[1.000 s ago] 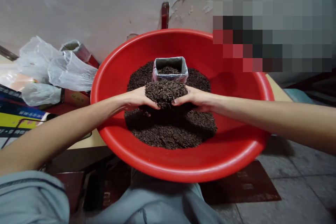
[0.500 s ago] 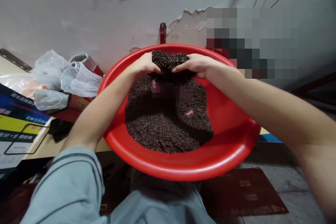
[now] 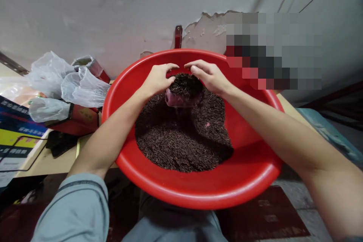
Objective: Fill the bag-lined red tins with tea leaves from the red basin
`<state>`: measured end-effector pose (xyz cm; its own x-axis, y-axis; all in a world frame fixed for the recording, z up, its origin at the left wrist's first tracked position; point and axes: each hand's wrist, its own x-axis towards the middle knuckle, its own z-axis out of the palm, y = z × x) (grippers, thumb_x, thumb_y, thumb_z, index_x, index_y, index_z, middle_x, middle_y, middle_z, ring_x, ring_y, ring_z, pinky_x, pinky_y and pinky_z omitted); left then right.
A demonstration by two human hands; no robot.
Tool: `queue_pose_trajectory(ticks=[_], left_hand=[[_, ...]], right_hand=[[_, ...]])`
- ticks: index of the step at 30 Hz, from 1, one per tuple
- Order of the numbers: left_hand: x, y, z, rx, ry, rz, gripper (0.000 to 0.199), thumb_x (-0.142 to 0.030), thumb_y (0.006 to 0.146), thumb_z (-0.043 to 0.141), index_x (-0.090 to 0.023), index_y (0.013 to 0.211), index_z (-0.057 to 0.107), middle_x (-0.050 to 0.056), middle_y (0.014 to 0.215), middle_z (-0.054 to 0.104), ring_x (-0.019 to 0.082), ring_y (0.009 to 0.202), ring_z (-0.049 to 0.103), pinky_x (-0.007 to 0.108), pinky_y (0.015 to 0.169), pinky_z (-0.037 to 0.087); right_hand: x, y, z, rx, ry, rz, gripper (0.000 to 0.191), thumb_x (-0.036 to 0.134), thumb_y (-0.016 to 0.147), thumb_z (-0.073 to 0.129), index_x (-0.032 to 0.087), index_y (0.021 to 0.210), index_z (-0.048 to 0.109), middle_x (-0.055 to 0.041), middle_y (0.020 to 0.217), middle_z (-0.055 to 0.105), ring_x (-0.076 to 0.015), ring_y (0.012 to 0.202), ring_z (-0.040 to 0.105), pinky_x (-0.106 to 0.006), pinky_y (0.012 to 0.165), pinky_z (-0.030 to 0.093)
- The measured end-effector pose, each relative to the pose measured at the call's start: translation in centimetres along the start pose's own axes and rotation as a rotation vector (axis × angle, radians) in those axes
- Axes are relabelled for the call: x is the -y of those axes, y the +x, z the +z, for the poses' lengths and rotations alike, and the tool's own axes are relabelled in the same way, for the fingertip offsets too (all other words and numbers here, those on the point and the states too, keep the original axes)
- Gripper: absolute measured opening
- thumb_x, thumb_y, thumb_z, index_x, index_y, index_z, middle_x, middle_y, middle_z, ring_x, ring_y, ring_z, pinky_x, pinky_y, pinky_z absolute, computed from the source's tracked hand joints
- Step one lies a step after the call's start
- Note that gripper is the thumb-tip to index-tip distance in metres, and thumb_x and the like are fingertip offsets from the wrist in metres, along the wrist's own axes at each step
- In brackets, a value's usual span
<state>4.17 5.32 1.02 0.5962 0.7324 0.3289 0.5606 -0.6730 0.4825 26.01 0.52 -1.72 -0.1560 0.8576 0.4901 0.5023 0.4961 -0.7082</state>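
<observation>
A wide red plastic basin [image 3: 198,198] holds a heap of dark, slender bits [image 3: 181,143] that look like loose tea leaves. Within it, towards the far side, a see-through pinkish container [image 3: 181,100] is filled to the top with the same leaves. My left hand [image 3: 159,78] is at the container's left rim, fingers curved and apart, with nothing gripped. On the other side my right hand [image 3: 211,75] hovers over the rim, open, its fingers stretched towards the left. The container's lower part blends into the shaded heap.
To the left lie clear plastic bags [image 3: 85,87], a red tin [image 3: 85,119] with a bag in its mouth and a black object [image 3: 61,143] on the table [image 3: 56,164]. A peeling wall [image 3: 99,15] rises behind the basin. A blurred patch hides the right background.
Both hands have let go of the leaves they held over the container and opened. The leaves now sit in the container, whose pinkish side shows more plainly.
</observation>
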Motion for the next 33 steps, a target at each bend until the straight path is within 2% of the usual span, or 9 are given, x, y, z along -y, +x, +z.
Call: queue_pose_trajectory(ticks=[5,9,11,15,17,20,24,29,33], left_hand=[[0.6,-0.1,0.2,0.041,0.107,-0.083,0.053,-0.005,0.09,0.054,-0.011,0.142,0.061,0.013,0.146,0.065,0.022,0.134,0.063,0.035,0.118,0.046],[-0.2,-0.2,-0.6,0.067,0.132,-0.179,0.058,-0.007,0.091,0.048,-0.009,0.148,0.055,0.014,0.149,0.063,0.022,0.136,0.061,0.032,0.118,0.044],[-0.4,-0.4,-1.0,0.2,0.155,-0.191,0.072,-0.013,0.087,0.057,-0.007,0.157,0.044,0.017,0.158,0.053,0.027,0.144,0.053,0.033,0.122,0.04],[0.7,-0.8,-0.3,0.503,0.146,-0.129,0.125,-0.033,0.07,0.077,-0.003,0.167,0.005,0.024,0.174,0.014,0.038,0.159,0.025,0.037,0.127,0.031],[1.8,-0.8,0.6,0.487,0.115,-0.071,0.134,-0.04,0.068,0.078,-0.006,0.167,-0.004,0.022,0.176,0.004,0.04,0.161,0.016,0.041,0.129,0.027],[3.2,-0.7,1.6,0.445,0.103,-0.034,0.139,-0.047,0.067,0.078,-0.01,0.167,-0.011,0.021,0.176,0.001,0.041,0.162,0.011,0.045,0.129,0.024],[4.4,-0.4,1.9,0.476,0.127,-0.065,0.146,-0.052,0.065,0.079,-0.006,0.165,-0.016,0.026,0.175,0.004,0.043,0.16,0.016,0.046,0.127,0.026],[5.4,-0.2,1.9,0.486,0.131,-0.029,0.146,-0.056,0.067,0.077,-0.01,0.164,-0.023,0.026,0.174,0.011,0.043,0.157,0.026,0.047,0.125,0.029],[4.9,-0.2,1.5,0.525,0.205,-0.115,0.146,-0.055,0.068,0.077,-0.006,0.163,-0.022,0.026,0.175,0.007,0.041,0.159,0.02,0.043,0.126,0.027]], right_hand=[[-1.0,-1.5,1.3,0.276,-0.417,-0.196,0.071,0.066,0.1,0.045,0.021,0.154,0.05,-0.0176,0.164,0.043,-0.0373,0.152,0.039,-0.064,0.125,0.03],[-1.2,-1.7,2.5,0.347,-0.567,-0.251,0.069,0.056,0.103,0.042,0.015,0.158,0.043,-0.0203,0.164,0.043,-0.0357,0.152,0.04,-0.062,0.123,0.036],[-1.4,-1.6,2.6,0.327,-0.603,-0.249,0.068,0.054,0.103,0.041,0.014,0.159,0.042,-0.0209,0.163,0.044,-0.036,0.151,0.042,-0.062,0.122,0.038],[-1.8,-1.9,2.7,0.356,-0.654,-0.273,0.072,0.052,0.101,0.049,0.013,0.16,0.039,-0.0221,0.165,0.039,-0.0391,0.151,0.041,-0.064,0.119,0.04],[-1.9,-2.1,2.7,0.335,-0.673,-0.266,0.074,0.052,0.099,0.051,0.013,0.161,0.039,-0.0219,0.166,0.039,-0.0399,0.151,0.042,-0.064,0.118,0.041],[-2.2,-2.1,2.8,0.326,-0.675,-0.282,0.073,0.052,0.099,0.052,0.014,0.16,0.041,-0.0194,0.166,0.04,-0.0381,0.15,0.043,-0.062,0.12,0.042],[-2.6,-1.7,2.8,0.315,-0.696,-0.276,0.074,0.053,0.096,0.056,0.012,0.157,0.045,-0.0208,0.164,0.043,-0.0394,0.149,0.045,-0.061,0.119,0.042],[-2.7,-1.2,2.8,0.353,-0.713,-0.277,0.073,0.048,0.095,0.058,0.011,0.156,0.046,-0.0219,0.162,0.045,-0.0399,0.148,0.045,-0.06,0.119,0.042],[-2.2,-1.5,3.2,0.357,-0.734,-0.248,0.077,0.052,0.094,0.061,0.013,0.157,0.043,-0.022,0.164,0.042,-0.0426,0.149,0.042,-0.064,0.118,0.04]])
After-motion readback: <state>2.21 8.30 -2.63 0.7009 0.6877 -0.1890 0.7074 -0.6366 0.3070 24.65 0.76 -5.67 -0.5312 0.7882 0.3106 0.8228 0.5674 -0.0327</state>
